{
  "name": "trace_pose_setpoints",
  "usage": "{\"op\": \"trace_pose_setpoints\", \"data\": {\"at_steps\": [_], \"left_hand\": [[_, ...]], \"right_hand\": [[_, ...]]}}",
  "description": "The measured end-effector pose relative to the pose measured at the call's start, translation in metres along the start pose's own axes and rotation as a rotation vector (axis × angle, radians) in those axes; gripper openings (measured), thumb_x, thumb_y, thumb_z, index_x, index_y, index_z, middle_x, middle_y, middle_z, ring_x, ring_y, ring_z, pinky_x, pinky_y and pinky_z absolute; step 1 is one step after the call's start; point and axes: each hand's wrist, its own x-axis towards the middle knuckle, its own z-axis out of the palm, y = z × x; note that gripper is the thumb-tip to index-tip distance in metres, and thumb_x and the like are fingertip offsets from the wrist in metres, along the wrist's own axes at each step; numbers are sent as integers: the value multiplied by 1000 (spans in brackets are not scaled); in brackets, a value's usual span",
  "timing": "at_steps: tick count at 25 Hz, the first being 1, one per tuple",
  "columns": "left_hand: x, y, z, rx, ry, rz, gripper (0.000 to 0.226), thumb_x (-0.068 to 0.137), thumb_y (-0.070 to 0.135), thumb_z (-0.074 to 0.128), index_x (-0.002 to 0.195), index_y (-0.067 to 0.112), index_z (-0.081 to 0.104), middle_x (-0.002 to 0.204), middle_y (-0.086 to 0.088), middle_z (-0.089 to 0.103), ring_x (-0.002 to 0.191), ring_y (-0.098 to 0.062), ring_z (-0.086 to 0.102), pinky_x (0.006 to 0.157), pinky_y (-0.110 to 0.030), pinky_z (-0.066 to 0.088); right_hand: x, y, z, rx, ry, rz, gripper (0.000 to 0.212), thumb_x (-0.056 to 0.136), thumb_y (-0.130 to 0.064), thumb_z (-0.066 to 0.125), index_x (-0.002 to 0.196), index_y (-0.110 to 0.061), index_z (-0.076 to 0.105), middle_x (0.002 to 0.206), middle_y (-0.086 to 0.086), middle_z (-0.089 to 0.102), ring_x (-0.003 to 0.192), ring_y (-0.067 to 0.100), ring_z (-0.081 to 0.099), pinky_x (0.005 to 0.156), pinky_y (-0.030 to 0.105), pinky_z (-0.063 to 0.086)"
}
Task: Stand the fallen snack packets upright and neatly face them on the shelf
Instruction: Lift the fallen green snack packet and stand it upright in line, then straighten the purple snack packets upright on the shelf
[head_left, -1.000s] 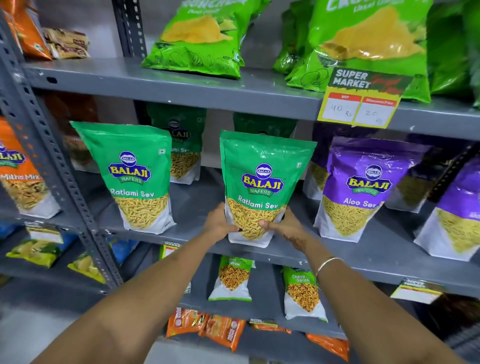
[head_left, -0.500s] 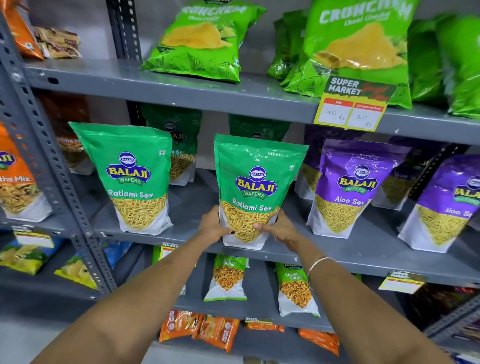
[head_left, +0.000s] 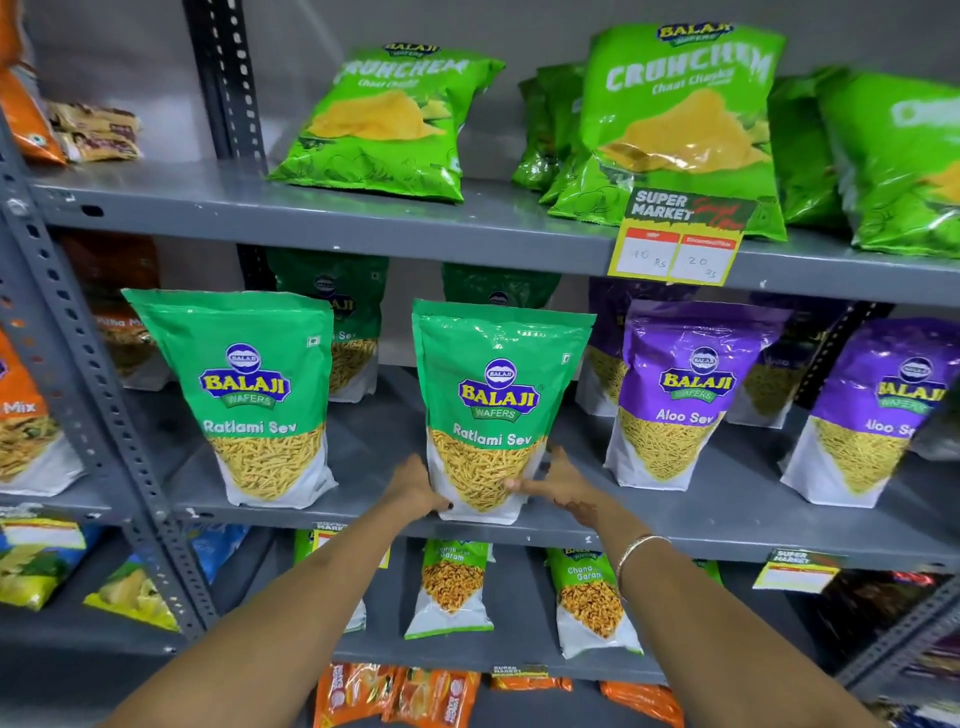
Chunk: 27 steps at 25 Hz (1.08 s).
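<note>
A green Ratlami Sev packet (head_left: 498, 395) stands upright at the front of the grey middle shelf (head_left: 675, 525), label facing me. My left hand (head_left: 415, 488) grips its lower left corner and my right hand (head_left: 558, 483) grips its lower right corner. A second green Ratlami Sev packet (head_left: 249, 395) stands upright to the left. Two purple Aloo Sev packets (head_left: 680, 395) (head_left: 878, 410) stand to the right. More green and purple packets stand behind them in shadow.
Green Crunchem bags (head_left: 395, 119) (head_left: 680, 124) lean on the top shelf above a yellow price tag (head_left: 680, 244). Chana Garam packets (head_left: 452, 587) stand on the lower shelf, orange packets (head_left: 395, 691) below. A perforated grey upright (head_left: 88, 405) divides the left bay.
Both hands have stayed on the packet's bottom corners. The camera moved closer and tilted up; the packet sits a little further back and straighter on the shelf.
</note>
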Motion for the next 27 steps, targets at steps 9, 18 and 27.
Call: {"op": "trace_pose_setpoints", "data": {"at_steps": [9, 18, 27], "left_hand": [[-11, 122, 53, 63, -553, 88, 26, 89, 23, 56, 107, 5, 58, 74, -3, 57, 67, -13, 57, 68, -30, 50], [46, 215, 159, -616, -21, 132, 63, 58, 5, 83, 112, 6, 52, 131, -23, 57, 103, -28, 63, 81, -23, 53], [-6, 221, 171, -436, 111, 14, 71, 55, 20, 84, 116, 1, 53, 124, -18, 63, 115, -30, 59, 99, -43, 47]], "right_hand": [[-24, 58, -151, -246, 271, 236, 29, 73, -20, 76, 86, -15, 51, 76, -2, 60, 68, 1, 55, 61, 15, 42], [35, 83, -260, 75, 38, -36, 69, 67, 3, 76, 127, -6, 45, 137, 16, 49, 126, 28, 48, 105, 40, 40], [-13, 94, -253, 116, -3, -121, 56, 75, 8, 68, 126, 5, 45, 121, 9, 57, 94, 8, 64, 70, 11, 53]]}}
